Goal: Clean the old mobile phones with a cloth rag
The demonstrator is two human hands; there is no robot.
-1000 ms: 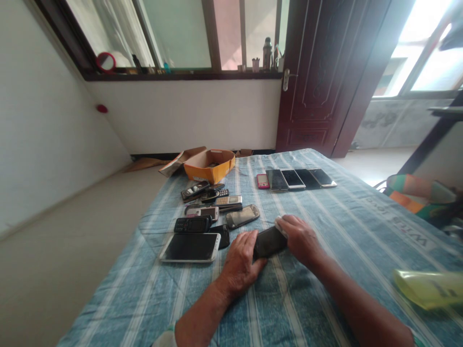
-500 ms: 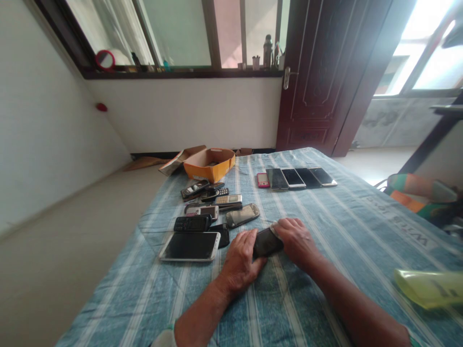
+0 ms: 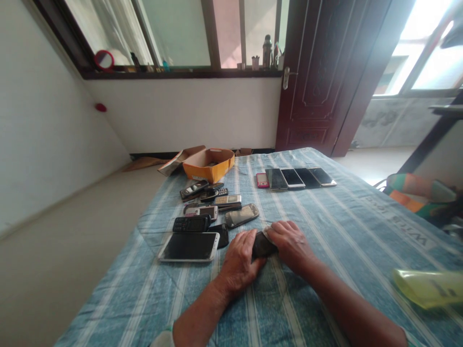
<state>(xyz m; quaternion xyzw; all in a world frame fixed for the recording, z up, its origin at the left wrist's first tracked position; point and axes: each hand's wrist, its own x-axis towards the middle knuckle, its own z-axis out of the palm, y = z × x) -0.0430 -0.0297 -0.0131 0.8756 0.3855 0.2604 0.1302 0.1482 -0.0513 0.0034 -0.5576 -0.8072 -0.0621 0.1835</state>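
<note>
My left hand [image 3: 239,258] is closed around the left end of a dark mobile phone [image 3: 263,246], which lies low over the blue striped cloth. Pressed to the phone's far right part is a small white cloth or wipe [image 3: 267,232], bunched under the fingers of my right hand [image 3: 292,245]. Left of my hands lie a large white smartphone [image 3: 188,246], a black keypad phone [image 3: 191,223] and a black phone [image 3: 220,234] partly beneath others. Just beyond my left hand rests a grey touchscreen phone [image 3: 242,216].
Several older phones [image 3: 227,200] are heaped before an open orange box [image 3: 210,168]. Farther right, a pink phone [image 3: 262,180] and several smartphones [image 3: 293,178] lie in a row. A yellow translucent packet [image 3: 427,288] sits at the right on the striped tablecloth [image 3: 361,231].
My right hand has slid left across the phone with the white cloth, covering more of its surface. My left hand keeps its grip in nearly the same place.
</note>
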